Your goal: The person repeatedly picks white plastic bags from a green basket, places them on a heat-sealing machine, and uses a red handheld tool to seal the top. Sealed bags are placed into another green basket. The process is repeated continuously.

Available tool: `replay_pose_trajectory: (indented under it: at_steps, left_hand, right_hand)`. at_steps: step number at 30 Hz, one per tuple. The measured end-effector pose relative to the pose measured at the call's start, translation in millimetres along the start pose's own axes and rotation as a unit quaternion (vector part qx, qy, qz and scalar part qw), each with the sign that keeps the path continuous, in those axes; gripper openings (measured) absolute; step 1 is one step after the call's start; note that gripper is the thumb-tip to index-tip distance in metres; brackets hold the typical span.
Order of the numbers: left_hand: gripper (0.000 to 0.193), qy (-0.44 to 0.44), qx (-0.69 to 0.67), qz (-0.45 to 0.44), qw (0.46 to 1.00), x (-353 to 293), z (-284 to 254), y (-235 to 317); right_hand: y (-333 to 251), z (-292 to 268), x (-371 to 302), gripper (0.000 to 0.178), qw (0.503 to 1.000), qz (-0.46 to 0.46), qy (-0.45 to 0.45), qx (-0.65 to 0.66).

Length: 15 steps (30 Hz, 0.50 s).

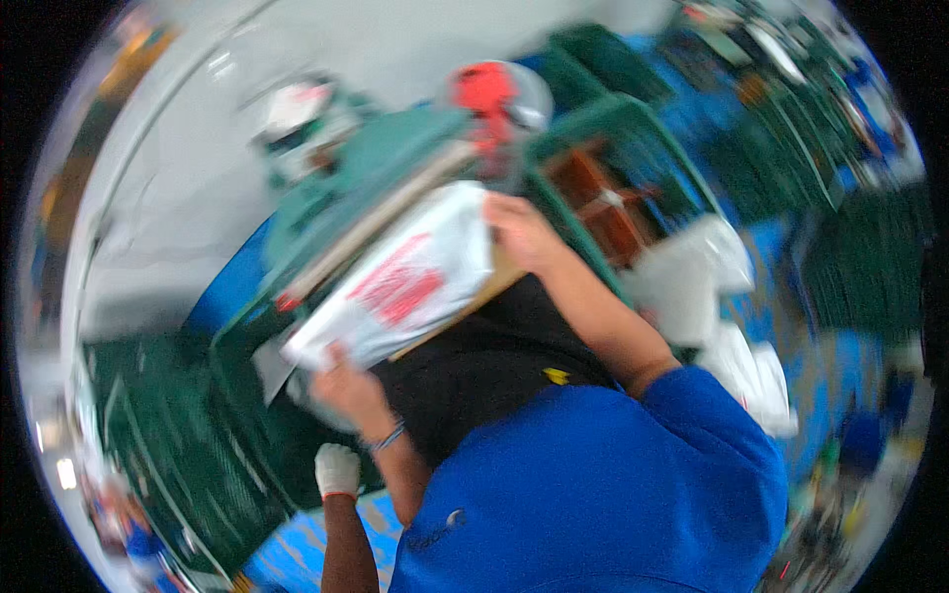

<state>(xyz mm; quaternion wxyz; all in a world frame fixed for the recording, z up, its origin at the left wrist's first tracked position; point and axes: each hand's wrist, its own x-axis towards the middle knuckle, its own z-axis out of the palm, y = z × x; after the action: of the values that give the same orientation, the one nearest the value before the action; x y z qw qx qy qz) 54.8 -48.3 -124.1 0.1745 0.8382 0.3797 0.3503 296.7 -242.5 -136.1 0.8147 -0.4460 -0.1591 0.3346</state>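
Observation:
A white plastic bag (415,282) with red print is stretched flat in front of my body, tilted up toward the right. My left hand (351,388) grips its lower left end, and a bracelet circles that wrist. At the bag's upper right corner my right hand (521,230) is closed on its edge. What the bag contains, if anything, cannot be seen. Just beyond it a green machine or bench part (371,168) with a pale bar runs alongside. Motion blurs much of the picture.
Another person's white-gloved hand (337,469) is near my left forearm. A green crate (618,109) with brown dividers stands at the right, beside white bags (736,371). Dark green crates (168,435) are at the left. A red object (484,89) stands beyond the bag.

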Motion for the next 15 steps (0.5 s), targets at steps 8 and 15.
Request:
replay_pose_trajectory:
  at_steps: [8,15]
  left_hand:
    - [0.033,0.131,0.231,-0.057,0.962,88,-162,-68]
    - [0.037,0.14,0.065,-0.103,0.983,64,-192,-80]
  right_hand:
    - [-76,-142,-171,0.041,0.524,-0.122,0.478,-0.695]
    - [-79,-209,-225,0.055,0.495,0.243,0.566,-0.613]
